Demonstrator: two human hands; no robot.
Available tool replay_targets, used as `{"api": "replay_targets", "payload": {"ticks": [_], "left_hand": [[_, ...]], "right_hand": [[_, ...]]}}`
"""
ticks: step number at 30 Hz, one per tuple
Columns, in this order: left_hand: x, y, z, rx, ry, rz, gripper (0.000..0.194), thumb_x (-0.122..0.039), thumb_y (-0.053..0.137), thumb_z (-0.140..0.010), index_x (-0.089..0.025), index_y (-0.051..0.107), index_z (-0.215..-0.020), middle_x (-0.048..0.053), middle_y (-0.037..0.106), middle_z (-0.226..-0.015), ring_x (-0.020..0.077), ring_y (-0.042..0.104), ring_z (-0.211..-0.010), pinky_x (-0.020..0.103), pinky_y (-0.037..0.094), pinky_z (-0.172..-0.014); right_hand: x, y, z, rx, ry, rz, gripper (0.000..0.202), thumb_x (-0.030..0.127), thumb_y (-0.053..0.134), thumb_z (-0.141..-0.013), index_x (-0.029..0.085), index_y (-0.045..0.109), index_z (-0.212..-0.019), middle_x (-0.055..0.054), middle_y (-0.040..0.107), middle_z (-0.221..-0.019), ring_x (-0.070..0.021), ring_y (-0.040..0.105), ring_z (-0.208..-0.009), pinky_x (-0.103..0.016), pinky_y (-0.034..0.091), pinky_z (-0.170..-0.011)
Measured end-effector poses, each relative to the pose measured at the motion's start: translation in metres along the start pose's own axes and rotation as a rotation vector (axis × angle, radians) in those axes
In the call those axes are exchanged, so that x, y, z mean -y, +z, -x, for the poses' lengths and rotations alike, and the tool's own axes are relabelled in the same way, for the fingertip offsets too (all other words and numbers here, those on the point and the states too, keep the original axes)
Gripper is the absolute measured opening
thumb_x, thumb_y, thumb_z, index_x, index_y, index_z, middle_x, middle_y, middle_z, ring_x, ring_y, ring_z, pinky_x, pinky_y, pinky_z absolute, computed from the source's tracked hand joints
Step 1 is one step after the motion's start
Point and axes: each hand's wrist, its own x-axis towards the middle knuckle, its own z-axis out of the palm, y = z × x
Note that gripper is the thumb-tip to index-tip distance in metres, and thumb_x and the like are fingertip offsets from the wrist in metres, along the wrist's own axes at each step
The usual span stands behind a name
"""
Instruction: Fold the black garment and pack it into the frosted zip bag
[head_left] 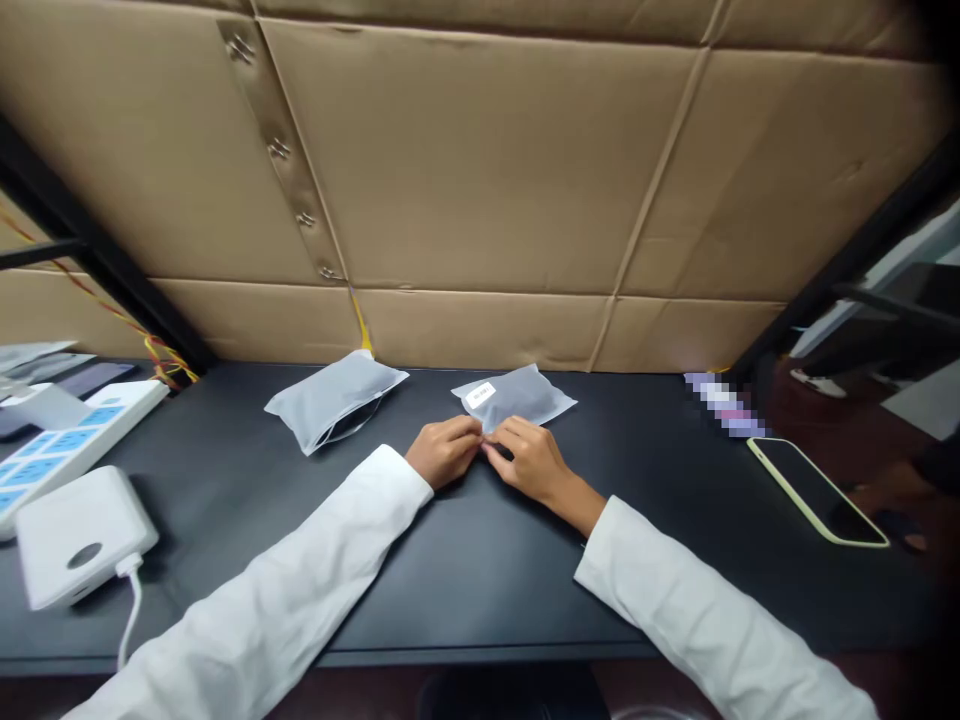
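My left hand (446, 450) and my right hand (529, 458) meet at the middle of the table, fingertips pinched together. Between them they grip the near edge of a frosted plastic bag (525, 395), which lies flat with a white label (480, 395) on its upper left. My fingers cover the exact spot they pinch. To the left rests a second frosted bag (337, 390), fuller, its near side gaping a little. Neither hand touches that one.
A white power strip (131, 405) and a white charger block (86, 540) with a cable sit at the left. On the right lie a phone (817, 490) and a blurred-out purple item (724, 405). A cardboard wall (480, 170) closes off the back of the black table (465, 580).
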Motion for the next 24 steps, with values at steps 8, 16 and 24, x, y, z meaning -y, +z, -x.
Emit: {"api": "replay_targets", "payload": {"ticks": [8,16,24], "left_hand": [[-0.008,0.001,0.001,0.015,-0.019,0.027,0.023,-0.014,0.044,-0.094,-0.018,0.060,-0.078,0.005,0.067,-0.087,0.0120,0.064,-0.073,0.023,0.052,-0.065],[-0.009,0.000,0.001,0.119,0.013,0.042,0.028,-0.014,0.038,-0.095,-0.017,0.060,-0.079,0.006,0.066,-0.086,0.0120,0.063,-0.072,0.023,0.051,-0.063],[-0.010,-0.002,-0.002,0.120,0.091,-0.005,0.026,-0.008,0.039,-0.092,-0.018,0.058,-0.076,0.004,0.067,-0.085,0.0109,0.061,-0.068,0.023,0.045,-0.058]], "right_hand": [[-0.002,-0.009,-0.004,0.041,0.058,-0.140,0.008,0.020,0.064,-0.082,0.019,0.066,-0.075,-0.003,0.065,-0.071,-0.0151,0.058,-0.065,-0.027,0.045,-0.063],[-0.015,-0.014,-0.002,0.148,0.063,-0.337,0.007,0.015,0.066,-0.079,0.018,0.065,-0.073,0.000,0.062,-0.070,-0.0126,0.056,-0.063,-0.024,0.045,-0.061],[-0.021,-0.013,0.000,0.201,0.076,-0.445,0.004,0.014,0.065,-0.078,0.018,0.066,-0.077,0.000,0.063,-0.072,-0.0116,0.057,-0.062,-0.023,0.046,-0.061]]}}
